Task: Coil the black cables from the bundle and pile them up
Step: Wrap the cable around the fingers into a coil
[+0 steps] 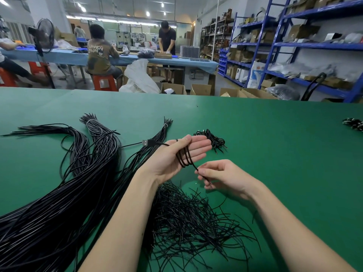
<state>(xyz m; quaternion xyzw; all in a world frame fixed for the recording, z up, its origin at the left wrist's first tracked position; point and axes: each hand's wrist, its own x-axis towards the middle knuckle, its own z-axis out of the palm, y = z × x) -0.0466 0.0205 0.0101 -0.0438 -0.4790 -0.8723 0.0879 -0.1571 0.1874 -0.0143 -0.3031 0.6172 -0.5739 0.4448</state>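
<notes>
Your left hand (pixel 176 154), fingers straight, carries the black cable (pixel 185 157) looped around it; your right hand (pixel 220 176) fingers pinch its tail above the bench (pixel 275 154).

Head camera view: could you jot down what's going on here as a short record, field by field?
setting: workshop, green table
left hand: palm up, fingers straight, black cable looped around it
cable plug: sticks out to the left of the left hand
right hand: pinches the cable's free end just below the loops
cable bundle: long black cables lying on the left of the table
short black ties: loose heap under the forearms
coiled pile: small, beyond the left hand
stage: coil partly wound
</notes>
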